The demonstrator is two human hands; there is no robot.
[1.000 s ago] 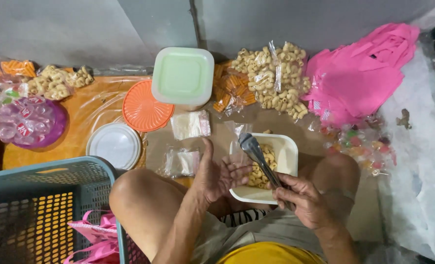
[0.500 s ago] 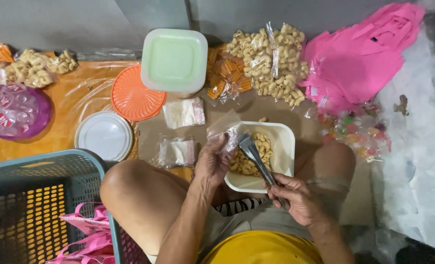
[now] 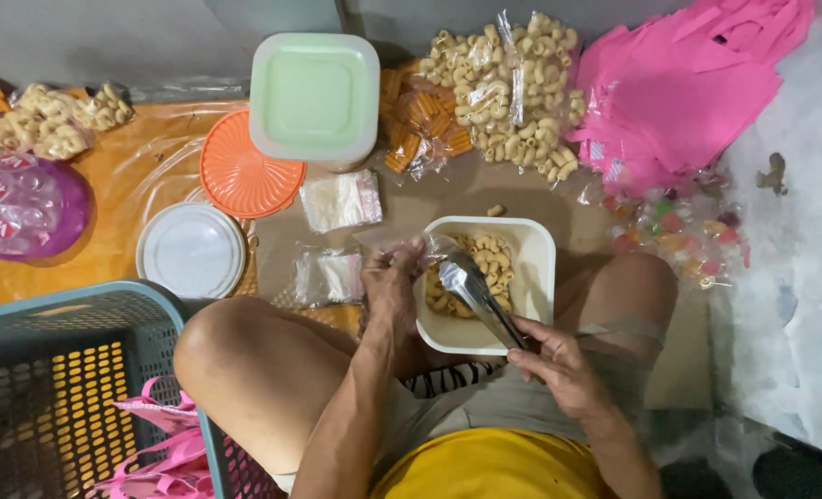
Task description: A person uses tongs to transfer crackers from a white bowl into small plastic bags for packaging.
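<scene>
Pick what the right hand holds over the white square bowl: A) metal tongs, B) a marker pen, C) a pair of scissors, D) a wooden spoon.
A: the right hand grips the handle end of metal tongs, whose tips reach into the white square bowl of curled snacks.

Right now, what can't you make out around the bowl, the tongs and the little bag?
All in the head view:
- Clear bag: its mouth and contents are hidden by the left hand and glare.
- Metal tongs: tips overlap the bag; whether they grip a snack is unclear; handle end hidden in the right hand.
- White bowl: near rim covered by hands and tongs.
- Blue-green basket: cut off by left and bottom edges.
</scene>
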